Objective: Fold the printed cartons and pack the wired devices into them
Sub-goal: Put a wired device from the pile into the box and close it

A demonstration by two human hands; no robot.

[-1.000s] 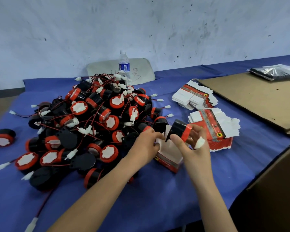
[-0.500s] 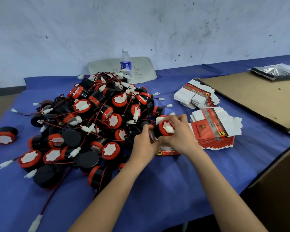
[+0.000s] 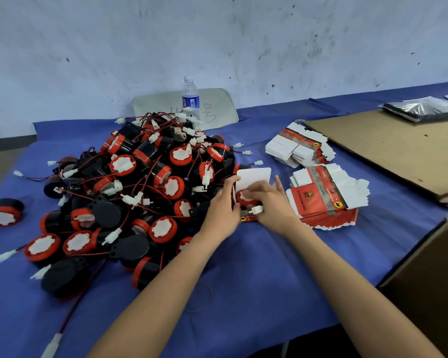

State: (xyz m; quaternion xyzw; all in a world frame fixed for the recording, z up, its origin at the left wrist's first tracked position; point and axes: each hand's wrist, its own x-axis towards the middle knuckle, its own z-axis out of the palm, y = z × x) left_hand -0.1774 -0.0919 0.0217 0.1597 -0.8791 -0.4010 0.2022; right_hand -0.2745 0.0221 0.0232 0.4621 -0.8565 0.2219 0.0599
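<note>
— What are the hands doing?
— The left hand (image 3: 223, 210) is curling its fingers round the open box (image 3: 254, 177), by the big pile (image 3: 140, 189). The right hand (image 3: 272, 205) is bending its fingers over the gadget (image 3: 245, 198) sitting in that box, one finger sticking up. A white plug (image 3: 256, 209) is poking out by its thumb.
— How many things are lying there?
— Too many gadgets to count. Flat boxes are lying in two stacks, a near stack (image 3: 321, 200) and a far stack (image 3: 295, 148). One bottle (image 3: 190, 99) is standing behind.
</note>
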